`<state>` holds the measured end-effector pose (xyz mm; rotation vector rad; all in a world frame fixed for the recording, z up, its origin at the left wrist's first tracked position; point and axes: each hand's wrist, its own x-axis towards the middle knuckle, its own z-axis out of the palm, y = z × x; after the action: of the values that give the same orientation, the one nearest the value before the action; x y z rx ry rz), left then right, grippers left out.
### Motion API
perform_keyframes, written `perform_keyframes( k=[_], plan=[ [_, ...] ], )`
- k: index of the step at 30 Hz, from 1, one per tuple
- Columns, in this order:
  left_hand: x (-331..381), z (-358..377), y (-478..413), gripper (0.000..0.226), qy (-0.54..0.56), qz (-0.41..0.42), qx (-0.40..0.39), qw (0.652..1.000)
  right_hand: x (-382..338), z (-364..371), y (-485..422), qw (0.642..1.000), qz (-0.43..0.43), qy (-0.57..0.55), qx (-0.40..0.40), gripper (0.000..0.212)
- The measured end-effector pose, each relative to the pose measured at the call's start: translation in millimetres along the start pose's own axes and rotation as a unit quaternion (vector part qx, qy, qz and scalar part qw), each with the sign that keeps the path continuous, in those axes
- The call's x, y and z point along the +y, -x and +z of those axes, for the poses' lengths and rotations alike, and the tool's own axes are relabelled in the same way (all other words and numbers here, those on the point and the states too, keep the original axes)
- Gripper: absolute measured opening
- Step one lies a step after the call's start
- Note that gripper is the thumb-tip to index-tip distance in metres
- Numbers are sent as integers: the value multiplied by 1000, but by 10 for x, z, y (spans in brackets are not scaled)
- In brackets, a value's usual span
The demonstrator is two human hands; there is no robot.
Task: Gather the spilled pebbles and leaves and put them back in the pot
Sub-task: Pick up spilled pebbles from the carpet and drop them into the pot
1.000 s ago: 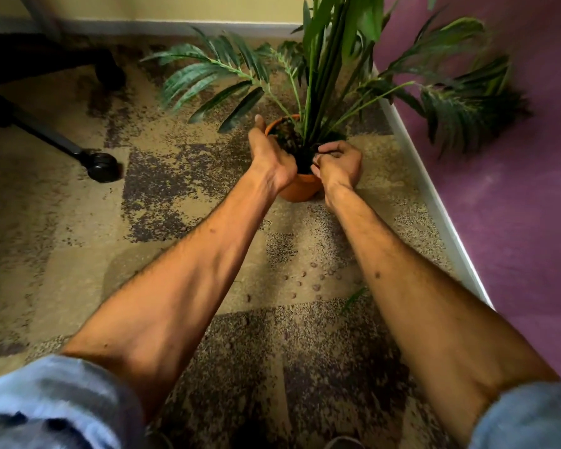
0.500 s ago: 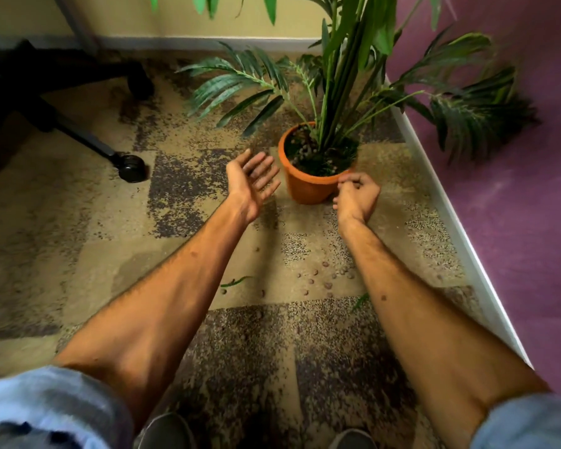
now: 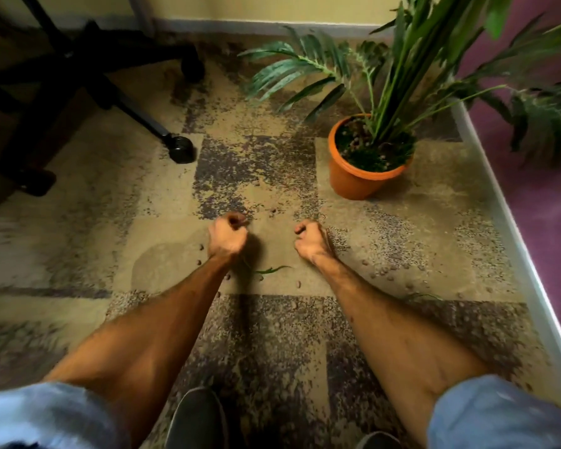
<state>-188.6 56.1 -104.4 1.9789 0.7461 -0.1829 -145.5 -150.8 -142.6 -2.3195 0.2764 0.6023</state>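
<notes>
A thin leaf (image 3: 270, 270) lies flat on the carpet (image 3: 143, 205) between the forearms, its long axis left-right and its tip pointing right. Pebbles (image 3: 201, 247) are scattered around it. The pot (image 3: 353, 181) stands upright beyond the right hand (image 3: 310, 244) — in it a plant (image 3: 399, 76), soil and some pebbles. The left hand (image 3: 226, 238) and the right hand are low over the carpet with fingers curled — whether they hold anything cannot be told.

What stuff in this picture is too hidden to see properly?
Head view, inside the left hand and right hand: curled fingers hide whether they hold anything.
Head view, the plant: its top is cut off by the upper edge.
Head view, the office chair: only its base shows, cut off by the left edge.
</notes>
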Motion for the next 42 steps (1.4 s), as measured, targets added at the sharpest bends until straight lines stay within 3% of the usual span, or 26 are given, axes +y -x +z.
perform_keyframes(
  k=[3, 5, 9, 13, 18, 23, 29, 36, 42],
  plan=[
    [-261, -196, 44, 50, -140, -3, 81, 987, -119, -35, 143, 997, -54, 54, -33, 37],
    [-439, -234, 73, 60, -200, -37, 111, 973, -140, 7, 97, 997, -52, 62, -7, 32],
    [-759, -232, 117, 71, -156, -96, 154, 971, -268, 150, -46, 999, -29, 3, 46, 23],
    [-792, -202, 75, 68, -121, -81, 170, 975, -523, 170, -171, 996, -34, -5, 77, 35],
    [-773, -140, 52, 56, -125, -18, 157, 979, -830, 277, -388, 996, -31, 5, 80, 22],
    [-727, -77, -37, 55, -122, 10, 135, 983, -953, 438, -473, 993, -87, 52, 63, 18],
    [-633, 63, -82, 44, -128, 65, 122, 982, -1053, 597, -522, 988, -140, 63, 15, 28],
    [-632, -19, -217, 40, -206, 108, 103, 967, -1121, 720, -371, 968, -203, 122, -83, 22],
    [-612, -103, -246, 18, -212, 140, 90, 963, -1054, 726, -325, 967, -206, 115, -91, 16]
  ],
)
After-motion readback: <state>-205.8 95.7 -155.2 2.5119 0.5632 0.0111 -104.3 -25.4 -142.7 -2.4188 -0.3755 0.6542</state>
